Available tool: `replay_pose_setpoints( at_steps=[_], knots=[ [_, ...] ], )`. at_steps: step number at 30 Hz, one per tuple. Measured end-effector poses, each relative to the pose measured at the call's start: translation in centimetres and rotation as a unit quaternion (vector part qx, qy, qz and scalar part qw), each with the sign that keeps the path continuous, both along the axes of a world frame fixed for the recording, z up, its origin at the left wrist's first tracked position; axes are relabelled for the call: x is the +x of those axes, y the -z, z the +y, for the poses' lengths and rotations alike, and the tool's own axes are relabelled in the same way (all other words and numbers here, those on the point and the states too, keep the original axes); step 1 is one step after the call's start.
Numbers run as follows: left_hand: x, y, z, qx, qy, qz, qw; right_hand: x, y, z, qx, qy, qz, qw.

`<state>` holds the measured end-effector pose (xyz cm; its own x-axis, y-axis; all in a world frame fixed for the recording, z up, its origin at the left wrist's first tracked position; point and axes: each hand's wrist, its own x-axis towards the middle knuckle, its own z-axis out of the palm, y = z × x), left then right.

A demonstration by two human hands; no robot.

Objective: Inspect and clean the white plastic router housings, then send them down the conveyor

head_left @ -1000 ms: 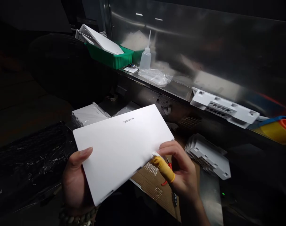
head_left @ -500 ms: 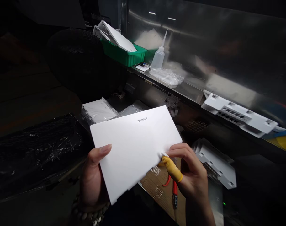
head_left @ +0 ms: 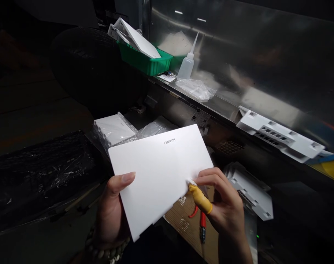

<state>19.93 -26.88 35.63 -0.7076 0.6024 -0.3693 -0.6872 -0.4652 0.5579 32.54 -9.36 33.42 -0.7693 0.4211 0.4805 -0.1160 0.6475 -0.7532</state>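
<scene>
A white plastic cover point(head_left: 158, 172) with upside-down HUAWEI lettering is tilted in front of me. My left hand point(head_left: 112, 205) grips its left edge, thumb on the face and the other fingers hidden behind. At the lower right of the cover, my right hand point(head_left: 224, 205) is pinched, index fingertip and thumb meeting against the surface. A yellow finger cot point(head_left: 200, 199) covers that thumb. Something small and whitish shows between the fingertips, too small to name. Below the cover, a red-handled tool point(head_left: 202, 223) lies on brown cardboard point(head_left: 180, 220).
A metal shelf holds a green bin point(head_left: 156, 65) of white covers, a squeeze bottle point(head_left: 186, 66), a clear plastic bag point(head_left: 196, 89) and a slotted white housing point(head_left: 279, 135). A stack of white parts point(head_left: 252, 192) lies right; a plastic-wrapped white unit point(head_left: 114, 129) lies left.
The cover and my left hand have shifted slightly right in view. My right hand keeps its pinch at nearly the same place on the cover.
</scene>
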Motion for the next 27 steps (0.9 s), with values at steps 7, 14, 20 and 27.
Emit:
replay_pose_setpoints(
  at_steps=[7, 14, 20, 27],
  knots=[
    [-0.12, 0.48, 0.12, 0.025, -0.002, -0.026, 0.999, 0.01, 0.06, 0.03, 0.019, -0.004, -0.005, 1.0],
    [0.16, 0.45, 0.51, 0.047, -0.026, -0.05, 0.997, 0.02, -0.35, 0.06, 0.054, -0.002, 0.013, 0.998],
    [0.22, 0.42, 0.53, 0.062, -0.02, -0.072, 0.995, 0.19, -0.34, 0.17, 0.056, -0.007, 0.016, 0.998],
    [0.23, 0.63, 0.4, 0.068, -0.012, -0.054, 0.996, 0.22, -0.33, 0.19, 0.057, -0.004, 0.017, 0.998]
  ],
)
